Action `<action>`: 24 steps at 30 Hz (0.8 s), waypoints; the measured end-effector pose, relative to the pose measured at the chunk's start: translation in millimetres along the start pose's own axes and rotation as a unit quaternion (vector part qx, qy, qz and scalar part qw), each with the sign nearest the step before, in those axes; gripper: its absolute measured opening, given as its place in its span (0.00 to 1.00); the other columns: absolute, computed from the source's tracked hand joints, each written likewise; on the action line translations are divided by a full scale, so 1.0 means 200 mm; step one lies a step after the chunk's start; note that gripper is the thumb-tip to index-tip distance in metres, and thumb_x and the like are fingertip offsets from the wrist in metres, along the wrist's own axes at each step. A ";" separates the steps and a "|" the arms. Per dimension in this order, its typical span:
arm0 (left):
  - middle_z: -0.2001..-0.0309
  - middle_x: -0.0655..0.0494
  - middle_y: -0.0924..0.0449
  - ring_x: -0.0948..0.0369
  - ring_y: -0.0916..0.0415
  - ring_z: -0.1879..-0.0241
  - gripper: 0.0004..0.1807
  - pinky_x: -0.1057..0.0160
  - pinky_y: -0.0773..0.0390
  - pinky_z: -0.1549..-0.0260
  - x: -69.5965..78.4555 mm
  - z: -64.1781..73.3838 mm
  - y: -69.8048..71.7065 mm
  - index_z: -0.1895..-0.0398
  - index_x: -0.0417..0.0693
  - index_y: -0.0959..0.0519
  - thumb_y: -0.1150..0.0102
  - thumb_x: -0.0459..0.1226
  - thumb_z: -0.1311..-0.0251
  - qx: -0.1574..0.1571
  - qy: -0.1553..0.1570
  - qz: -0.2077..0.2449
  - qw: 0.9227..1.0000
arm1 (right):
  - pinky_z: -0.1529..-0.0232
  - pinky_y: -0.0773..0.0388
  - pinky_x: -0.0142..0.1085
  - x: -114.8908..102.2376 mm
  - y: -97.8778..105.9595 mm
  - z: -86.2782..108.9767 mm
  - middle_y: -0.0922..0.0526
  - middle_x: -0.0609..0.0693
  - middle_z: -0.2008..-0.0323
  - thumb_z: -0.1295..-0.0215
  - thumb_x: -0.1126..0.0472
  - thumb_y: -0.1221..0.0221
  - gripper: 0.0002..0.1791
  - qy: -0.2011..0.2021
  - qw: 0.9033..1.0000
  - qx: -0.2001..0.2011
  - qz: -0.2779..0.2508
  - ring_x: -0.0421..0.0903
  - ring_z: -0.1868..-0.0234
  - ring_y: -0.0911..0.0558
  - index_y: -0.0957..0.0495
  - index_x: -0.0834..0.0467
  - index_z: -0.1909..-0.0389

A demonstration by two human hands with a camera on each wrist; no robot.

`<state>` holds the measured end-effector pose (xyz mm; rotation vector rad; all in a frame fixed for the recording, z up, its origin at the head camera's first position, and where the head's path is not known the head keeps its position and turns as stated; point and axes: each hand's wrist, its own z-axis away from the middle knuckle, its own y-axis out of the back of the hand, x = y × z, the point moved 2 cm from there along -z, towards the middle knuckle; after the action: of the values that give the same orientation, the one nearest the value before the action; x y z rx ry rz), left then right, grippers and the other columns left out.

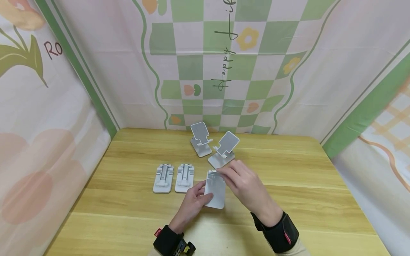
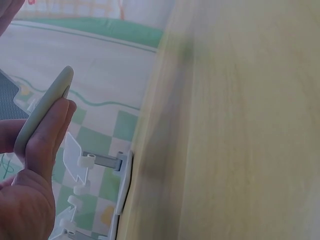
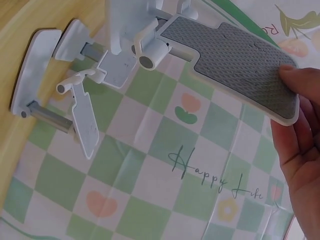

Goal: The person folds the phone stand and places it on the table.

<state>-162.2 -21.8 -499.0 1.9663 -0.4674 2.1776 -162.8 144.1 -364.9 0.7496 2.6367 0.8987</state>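
A white folding phone stand (image 1: pixel 215 195) is between my two hands, lifted off the table in the left wrist view. My left hand (image 1: pixel 189 205) grips its flat base (image 2: pixel 46 107) from the left side, thumb across the broad face. With thumb and fingers, my right hand (image 1: pixel 251 190) pinches the far end of the grey-padded support plate (image 3: pixel 235 65), which is swung out from the base. Small white hooks (image 3: pixel 152 47) show at the plate's other end. Just beyond my right hand stands an unfolded phone stand (image 1: pixel 228 143), its padded plate tilted up.
A second unfolded stand (image 1: pixel 200 133) is at the back, left of the first. To the left of my hands, two folded stands (image 1: pixel 163 179) lie side by side on the wooden table (image 1: pixel 128 199). A patterned cloth (image 1: pixel 189 67) hangs behind the table's back edge.
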 end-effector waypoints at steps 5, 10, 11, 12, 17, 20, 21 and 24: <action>0.45 0.40 0.24 0.55 0.23 0.51 0.32 0.57 0.21 0.54 0.00 0.00 -0.01 0.31 0.36 0.40 0.45 0.38 0.37 -0.003 -0.006 0.005 1.000 | 0.77 0.28 0.31 -0.01 0.01 0.01 0.24 0.46 0.68 0.51 0.69 0.35 0.13 0.006 1.000 0.000 0.001 0.40 0.69 0.29 0.17 0.58 0.61; 0.45 0.41 0.23 0.56 0.23 0.51 0.31 0.56 0.21 0.54 0.00 0.00 -0.01 0.32 0.37 0.39 0.46 0.37 0.37 0.000 -0.012 -0.002 1.000 | 0.79 0.32 0.29 -0.02 0.01 0.02 0.28 0.45 0.71 0.51 0.70 0.35 0.13 0.011 1.000 -0.002 0.005 0.39 0.71 0.31 0.17 0.59 0.62; 0.45 0.41 0.23 0.56 0.23 0.51 0.31 0.56 0.21 0.54 0.00 -0.01 -0.01 0.32 0.38 0.39 0.45 0.37 0.37 0.001 -0.012 -0.004 1.000 | 0.79 0.32 0.29 -0.02 0.00 0.02 0.28 0.45 0.72 0.51 0.70 0.35 0.13 0.012 1.000 -0.003 0.006 0.39 0.71 0.31 0.17 0.59 0.62; 0.45 0.42 0.23 0.56 0.23 0.51 0.31 0.56 0.21 0.54 0.00 -0.01 -0.01 0.32 0.38 0.38 0.45 0.37 0.38 0.003 -0.012 -0.005 1.000 | 0.79 0.33 0.28 -0.02 0.00 0.03 0.28 0.45 0.72 0.51 0.70 0.35 0.13 0.014 1.000 -0.004 0.007 0.39 0.71 0.32 0.17 0.59 0.62; 0.45 0.41 0.23 0.55 0.23 0.51 0.31 0.56 0.21 0.54 0.00 0.00 -0.01 0.32 0.38 0.38 0.45 0.37 0.38 0.007 -0.018 -0.007 1.000 | 0.79 0.33 0.28 -0.04 -0.02 0.04 0.29 0.44 0.72 0.50 0.69 0.36 0.12 0.021 1.000 -0.006 0.011 0.39 0.72 0.32 0.18 0.59 0.62; 0.46 0.40 0.22 0.55 0.23 0.51 0.31 0.57 0.21 0.55 0.00 0.00 -0.01 0.32 0.37 0.38 0.44 0.37 0.38 0.011 -0.019 -0.009 1.000 | 0.78 0.33 0.29 -0.05 -0.03 0.06 0.28 0.45 0.72 0.49 0.68 0.37 0.12 0.024 1.000 -0.010 0.013 0.39 0.71 0.32 0.18 0.59 0.61; 0.46 0.40 0.22 0.55 0.23 0.51 0.31 0.57 0.20 0.55 0.00 0.00 -0.01 0.32 0.37 0.38 0.44 0.37 0.38 0.013 -0.019 -0.009 1.000 | 0.78 0.32 0.29 -0.05 -0.03 0.06 0.28 0.45 0.71 0.49 0.68 0.37 0.12 0.024 1.000 -0.013 0.014 0.40 0.71 0.31 0.18 0.59 0.61; 0.46 0.39 0.22 0.55 0.22 0.52 0.31 0.58 0.20 0.58 0.00 -0.01 -0.01 0.32 0.36 0.38 0.45 0.35 0.38 0.017 -0.016 -0.009 1.000 | 0.77 0.30 0.29 -0.06 -0.04 0.07 0.27 0.45 0.70 0.50 0.69 0.37 0.13 0.026 0.999 -0.021 0.015 0.40 0.69 0.30 0.18 0.59 0.60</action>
<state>-163.4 -20.1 -499.3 2.0182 -0.4184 2.1585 -149.6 139.3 -380.4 0.7665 2.6503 0.9913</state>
